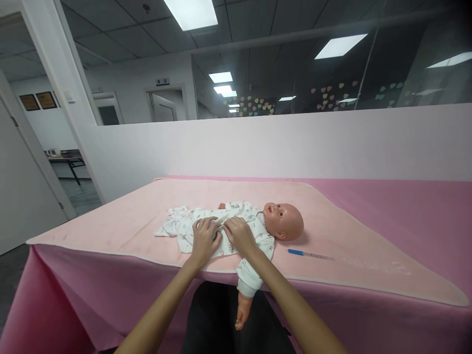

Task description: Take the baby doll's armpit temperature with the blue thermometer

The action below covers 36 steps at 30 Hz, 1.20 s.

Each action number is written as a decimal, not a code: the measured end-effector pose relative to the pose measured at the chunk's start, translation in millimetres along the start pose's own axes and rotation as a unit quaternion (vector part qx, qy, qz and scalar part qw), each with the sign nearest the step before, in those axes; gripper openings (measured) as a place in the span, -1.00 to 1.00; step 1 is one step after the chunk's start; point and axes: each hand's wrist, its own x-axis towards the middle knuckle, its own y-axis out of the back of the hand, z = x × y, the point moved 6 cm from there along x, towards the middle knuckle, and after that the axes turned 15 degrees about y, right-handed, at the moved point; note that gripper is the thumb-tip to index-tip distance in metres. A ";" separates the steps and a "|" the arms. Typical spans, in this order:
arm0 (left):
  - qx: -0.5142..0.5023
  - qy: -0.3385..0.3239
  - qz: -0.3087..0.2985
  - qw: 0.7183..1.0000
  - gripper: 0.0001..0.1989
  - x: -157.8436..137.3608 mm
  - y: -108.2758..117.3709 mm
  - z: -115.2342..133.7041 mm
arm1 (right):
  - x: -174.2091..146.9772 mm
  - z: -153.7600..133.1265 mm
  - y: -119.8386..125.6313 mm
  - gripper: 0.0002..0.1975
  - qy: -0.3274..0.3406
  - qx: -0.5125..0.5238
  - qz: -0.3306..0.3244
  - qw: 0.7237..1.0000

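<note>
Over the doll (pixel 289 221) lying on the peach pad (pixel 125 223), pinching the white printed garment (pixel 225 250) with both left hand (pixel 205 238) and right hand (pixel 240 235), close together at the middle! Already on around the body and along the near arm (pixel 244 309), out past the pad's edge; seemingly unfinished at the front, though largely hidden by those hands; near the doll, a blue-ended stick (pixel 308 254), well apart from both hands and not in the way

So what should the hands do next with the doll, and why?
Perhaps the right hand should lift the near arm of the doll onto the pale pink mat, since it hangs over the edge, nearer that hand than the left hand.
</note>
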 end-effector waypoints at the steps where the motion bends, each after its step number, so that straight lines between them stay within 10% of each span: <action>1: 0.001 -0.004 -0.001 1.000 -0.77 -0.3 -0.6 0.6 | -0.2 0.1 -0.5 -0.86 0.002 -0.001 -0.001 1.000; 18: -0.095 0.043 -0.021 0.994 -0.82 2.8 -1.6 -14.4 | -1.6 1.9 3.2 -0.85 -0.014 0.020 0.030 0.999; 24: -0.191 0.181 0.068 0.962 -0.72 4.7 4.8 -44.7 | -9.9 12.1 14.4 -0.91 -0.095 0.002 0.101 0.990; 36: -0.210 0.251 0.178 0.928 -0.86 -8.6 34.7 -43.6 | -67.4 17.7 80.4 -0.82 -0.176 -0.004 0.210 0.962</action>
